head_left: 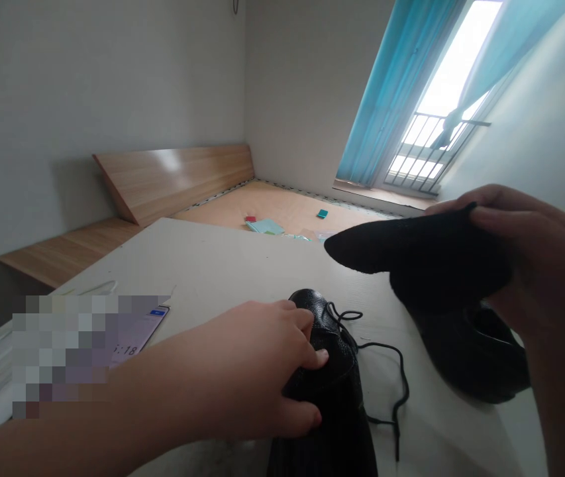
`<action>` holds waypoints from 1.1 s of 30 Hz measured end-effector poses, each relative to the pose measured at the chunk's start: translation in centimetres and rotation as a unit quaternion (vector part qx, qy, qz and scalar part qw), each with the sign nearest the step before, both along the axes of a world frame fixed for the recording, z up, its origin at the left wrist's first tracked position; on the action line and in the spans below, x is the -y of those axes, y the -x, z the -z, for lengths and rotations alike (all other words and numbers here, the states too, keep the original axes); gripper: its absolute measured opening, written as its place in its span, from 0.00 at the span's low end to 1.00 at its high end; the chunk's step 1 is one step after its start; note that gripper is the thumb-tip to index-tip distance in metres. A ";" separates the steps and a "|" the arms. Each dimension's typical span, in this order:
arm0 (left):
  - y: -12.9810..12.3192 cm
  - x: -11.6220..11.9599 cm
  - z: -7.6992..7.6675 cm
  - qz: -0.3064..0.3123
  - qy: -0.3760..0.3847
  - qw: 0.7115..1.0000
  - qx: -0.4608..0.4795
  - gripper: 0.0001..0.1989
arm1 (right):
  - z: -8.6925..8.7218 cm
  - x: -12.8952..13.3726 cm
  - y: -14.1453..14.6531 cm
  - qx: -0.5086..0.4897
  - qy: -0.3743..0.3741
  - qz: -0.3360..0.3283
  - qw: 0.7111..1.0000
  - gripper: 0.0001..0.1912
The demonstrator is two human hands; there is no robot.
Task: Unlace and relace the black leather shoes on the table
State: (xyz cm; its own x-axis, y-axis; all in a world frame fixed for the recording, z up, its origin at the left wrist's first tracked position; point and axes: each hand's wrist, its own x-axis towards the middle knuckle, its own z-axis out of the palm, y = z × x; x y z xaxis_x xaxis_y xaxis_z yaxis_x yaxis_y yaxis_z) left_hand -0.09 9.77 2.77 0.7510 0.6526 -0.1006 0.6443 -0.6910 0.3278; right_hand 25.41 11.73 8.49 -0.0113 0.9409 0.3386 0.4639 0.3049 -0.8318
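A black lace-up shoe point(334, 397) lies on the white table at the near edge of the view, its loose laces point(401, 371) trailing to the right. Across its upper rests my left hand point(287, 364), fingers and thumb closed about the side. At the right, my right hand point(535, 245) grips a dark, flat, bent piece that looks like an insole point(441, 255), raised above the table. Beneath it stands a second black shoe point(481, 364), partly covered by the insole and my right hand.
A lit phone point(148, 331) lies at the left of the white table point(212, 258), partly behind my left forearm and blurred blocks. Beyond stands a bed with a wooden headboard point(183, 172); small packets point(265, 226) lie on it. A blue curtain point(376, 112) hangs by the window.
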 end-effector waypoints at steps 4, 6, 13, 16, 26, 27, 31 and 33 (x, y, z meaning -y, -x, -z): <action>-0.2 0.8 0.5 -0.017 -0.002 0.999 0.036 0.21 | 1.1 1.5 2.6 0.044 0.037 -0.092 0.994 0.08; -0.2 1.2 0.5 -0.021 0.003 0.999 0.050 0.20 | 1.8 2.1 3.6 0.135 0.074 -0.167 0.974 0.08; -0.5 2.4 0.2 -0.025 -0.024 0.999 0.003 0.19 | 2.6 2.7 5.2 0.095 0.198 -0.210 0.953 0.11; -0.7 2.7 0.8 -0.034 -0.045 0.998 0.022 0.16 | 2.2 2.3 4.9 0.024 0.229 -0.208 0.951 0.12; 0.5 1.9 -1.5 -0.001 0.017 0.999 -0.037 0.17 | 2.7 3.2 5.2 0.237 0.230 -0.224 0.917 0.05; 0.5 1.9 -1.9 -0.006 0.017 0.998 -0.055 0.18 | 2.9 3.6 5.3 0.263 0.222 -0.224 0.912 0.06; 0.5 2.1 -2.4 -0.022 -0.010 0.997 -0.072 0.15 | 3.5 4.7 5.4 0.343 0.140 -0.201 0.907 0.10; 0.5 2.2 -2.3 -0.024 -0.030 0.997 -0.063 0.10 | 3.9 4.7 5.2 0.380 0.098 -0.178 0.902 0.13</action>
